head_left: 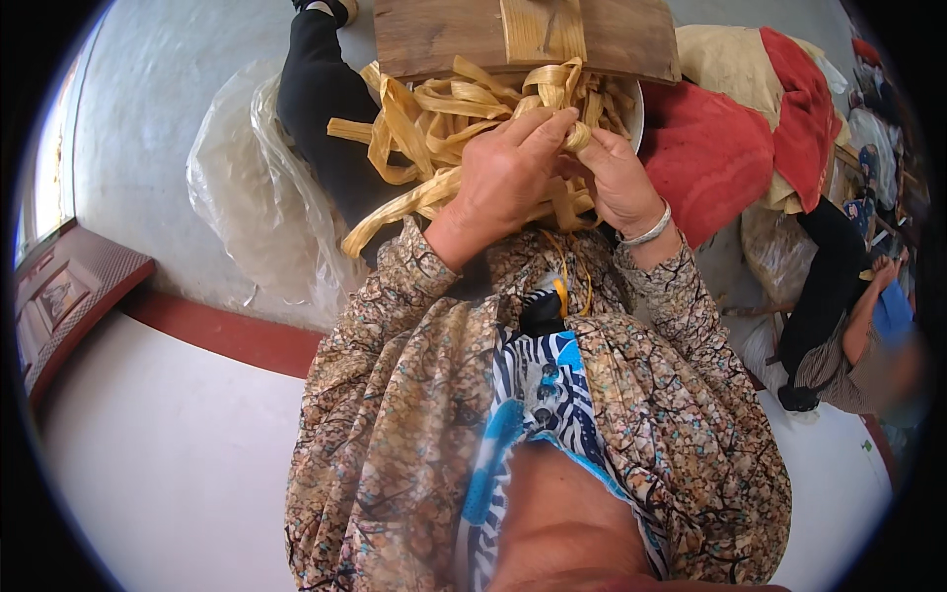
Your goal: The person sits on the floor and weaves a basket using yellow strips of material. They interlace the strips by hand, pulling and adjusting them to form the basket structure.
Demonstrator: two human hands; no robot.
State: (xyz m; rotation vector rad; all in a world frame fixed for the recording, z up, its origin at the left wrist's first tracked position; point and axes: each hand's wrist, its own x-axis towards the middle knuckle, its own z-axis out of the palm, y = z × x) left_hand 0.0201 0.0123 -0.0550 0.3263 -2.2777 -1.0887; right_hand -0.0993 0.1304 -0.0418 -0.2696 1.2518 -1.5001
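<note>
Both of my hands meet over a heap of flat, straw-coloured plant-fibre strips (pixel 404 128). My left hand (pixel 503 173) is closed, its thumb and fingers pinching a strip. My right hand (pixel 619 183), with a silver bangle at the wrist, is closed on the same strip close beside the left fingertips. Between the two hands the held strip (pixel 576 135) is bunched or wound into a small coil; the fingers hide part of it. Loose strips hang below the left wrist and curl up behind my hands.
A wooden board (pixel 434 37) with a smaller block (pixel 543 30) lies just beyond the strips, over a pale basin rim (pixel 636 118). Clear plastic bags (pixel 256 187) lie left, red and beige cloth (pixel 710 138) right. Another person (pixel 858 335) sits at far right.
</note>
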